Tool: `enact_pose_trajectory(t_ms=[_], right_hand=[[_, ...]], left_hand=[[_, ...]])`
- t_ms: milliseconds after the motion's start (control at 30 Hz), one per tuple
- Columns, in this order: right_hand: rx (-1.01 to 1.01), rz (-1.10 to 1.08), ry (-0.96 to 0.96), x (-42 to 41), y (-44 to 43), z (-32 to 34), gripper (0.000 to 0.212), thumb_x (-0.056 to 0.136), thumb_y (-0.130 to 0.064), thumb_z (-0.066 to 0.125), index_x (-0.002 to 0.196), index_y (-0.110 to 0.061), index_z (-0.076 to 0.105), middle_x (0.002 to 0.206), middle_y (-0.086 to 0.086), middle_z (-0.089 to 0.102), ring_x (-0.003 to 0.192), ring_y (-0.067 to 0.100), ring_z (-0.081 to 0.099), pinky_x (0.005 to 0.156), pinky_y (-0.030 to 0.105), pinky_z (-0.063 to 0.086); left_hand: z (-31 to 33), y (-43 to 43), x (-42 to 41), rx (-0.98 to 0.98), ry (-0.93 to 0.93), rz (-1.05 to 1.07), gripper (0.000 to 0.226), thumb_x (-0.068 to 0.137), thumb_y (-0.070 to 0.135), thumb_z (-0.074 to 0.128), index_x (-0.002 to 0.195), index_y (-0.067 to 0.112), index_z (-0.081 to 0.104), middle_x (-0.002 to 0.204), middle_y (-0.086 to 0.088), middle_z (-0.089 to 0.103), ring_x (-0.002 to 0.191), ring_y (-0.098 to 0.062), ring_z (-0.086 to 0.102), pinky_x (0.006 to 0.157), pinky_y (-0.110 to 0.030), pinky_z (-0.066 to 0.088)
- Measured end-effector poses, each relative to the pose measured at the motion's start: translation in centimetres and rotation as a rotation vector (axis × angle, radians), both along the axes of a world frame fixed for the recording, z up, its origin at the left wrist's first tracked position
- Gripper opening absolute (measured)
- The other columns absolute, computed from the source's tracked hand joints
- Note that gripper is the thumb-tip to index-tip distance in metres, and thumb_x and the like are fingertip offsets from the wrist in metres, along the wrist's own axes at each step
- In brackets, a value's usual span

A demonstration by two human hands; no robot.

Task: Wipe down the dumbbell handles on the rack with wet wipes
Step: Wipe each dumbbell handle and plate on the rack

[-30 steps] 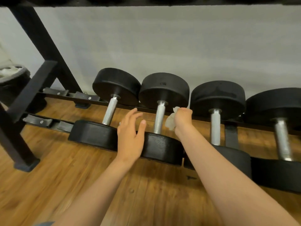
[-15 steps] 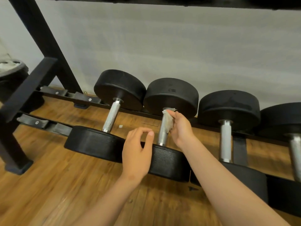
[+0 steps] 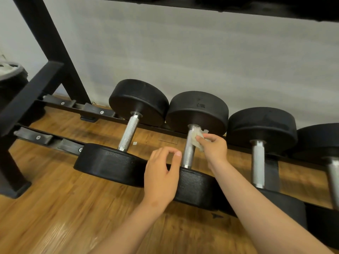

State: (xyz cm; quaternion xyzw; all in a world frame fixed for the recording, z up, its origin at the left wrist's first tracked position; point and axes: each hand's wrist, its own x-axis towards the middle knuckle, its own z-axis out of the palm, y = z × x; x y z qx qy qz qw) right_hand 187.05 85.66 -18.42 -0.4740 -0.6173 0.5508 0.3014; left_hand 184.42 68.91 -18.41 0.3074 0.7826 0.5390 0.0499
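On knurled handle [image 3: 189, 154], seemingly crumpled wipe [image 3: 194, 136]

We are in a gym's weight area. A black steel rack [image 3: 53, 52] stands against a pale wall [image 3: 201, 61]. On the rack's lowest rails, four black dumbbells [image 3: 139, 99] with knurled steel handles [image 3: 128, 132] lie side by side. Beneath the rack runs a wood floor [image 3: 55, 217].
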Motion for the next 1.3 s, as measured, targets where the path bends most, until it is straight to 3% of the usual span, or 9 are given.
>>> enact_pose_trajectory(t_ms=[100,200,367,567,767,933,1067,1200,1300], right_hand=[[-0.021,0.001,-0.045,-0.3,0.6,-0.6,0.017,0.087,-0.024,0.072,0.101,-0.015,0.072,0.104,0.0,0.067,0.102,0.017,0.06,0.079,0.024,0.044],[0.091,0.005,-0.17,-0.3,0.9,-0.8,0.008,0.085,-0.038,0.073,0.08,-0.033,0.07,0.096,-0.007,0.067,0.107,0.016,0.055,0.09,0.033,0.047],[-0.066,0.061,0.034,-0.5,0.5,0.2,0.021,0.092,-0.013,0.064,0.113,-0.012,0.066,0.103,0.002,0.068,0.086,0.011,0.065,0.054,0.013,0.047],[-0.216,0.227,0.109,0.3,1.0,0.3,0.043,0.089,0.0,0.063,0.13,-0.008,0.059,0.11,0.004,0.07,0.092,0.014,0.068,0.063,0.021,0.052],[-0.18,0.391,0.065,1.0,1.4,0.8,0.039,0.084,0.001,0.068,0.122,-0.009,0.062,0.105,0.003,0.072,0.097,0.015,0.069,0.069,0.021,0.054],[-0.103,0.243,0.021,-0.5,0.8,0.5,0.012,0.088,-0.013,0.07,0.1,-0.012,0.069,0.094,0.004,0.072,0.085,0.015,0.068,0.063,0.02,0.053],[-0.151,0.068,0.025,-1.7,1.3,0.8,0.015,0.092,-0.022,0.067,0.085,-0.009,0.063,0.097,0.008,0.068,0.085,0.017,0.064,0.077,0.027,0.052],[-0.271,0.161,0.01,-2.1,0.9,1.0,0.017,0.093,-0.028,0.065,0.087,-0.012,0.061,0.09,0.004,0.067,0.08,0.014,0.063,0.062,0.024,0.049],[-0.227,0.143,0.03,-2.1,0.6,0.5,0.019,0.094,-0.027,0.063,0.087,-0.01,0.064,0.09,0.005,0.069,0.079,0.013,0.063,0.065,0.022,0.052]], left_hand=[[0.0,0.0,-0.1,0.003,0.002,-0.016,0.022,0.092,0.049,0.04,0.095,0.038,0.059,0.095,0.025,0.058,0.103,0.005,0.052,0.087,-0.015,0.039],[-0.1,0.0,-0.1,0.009,0.015,-0.026,0.024,0.092,0.05,0.039,0.095,0.037,0.059,0.096,0.026,0.058,0.103,0.005,0.052,0.088,-0.019,0.041],[-0.2,0.0,-0.2,0.005,0.036,-0.032,0.036,0.089,0.06,0.032,0.095,0.037,0.059,0.095,0.027,0.057,0.104,0.007,0.05,0.091,-0.025,0.043],[0.2,0.0,-0.1,0.009,0.018,-0.051,0.032,0.09,0.057,0.034,0.095,0.037,0.058,0.093,0.028,0.056,0.102,0.008,0.05,0.092,-0.028,0.044],[0.1,0.1,-0.2,-0.004,0.014,-0.052,0.039,0.089,0.061,0.031,0.094,0.036,0.059,0.091,0.024,0.06,0.096,0.002,0.053,0.092,-0.038,0.045],[0.0,0.2,-0.2,-0.01,-0.003,-0.05,0.039,0.089,0.062,0.031,0.092,0.036,0.059,0.09,0.02,0.062,0.093,0.002,0.056,0.092,-0.041,0.046],[0.2,0.2,-0.1,-0.027,-0.006,-0.05,0.042,0.088,0.063,0.03,0.091,0.034,0.06,0.085,0.018,0.065,0.084,0.001,0.06,0.089,-0.041,0.048],[0.2,0.3,-0.1,-0.035,-0.025,-0.055,0.043,0.087,0.065,0.03,0.091,0.034,0.06,0.081,0.018,0.066,0.082,0.001,0.062,0.088,-0.04,0.049],[0.2,0.3,-0.1,-0.034,-0.021,-0.054,0.042,0.087,0.065,0.031,0.09,0.034,0.06,0.079,0.018,0.066,0.081,0.001,0.062,0.088,-0.041,0.049]])
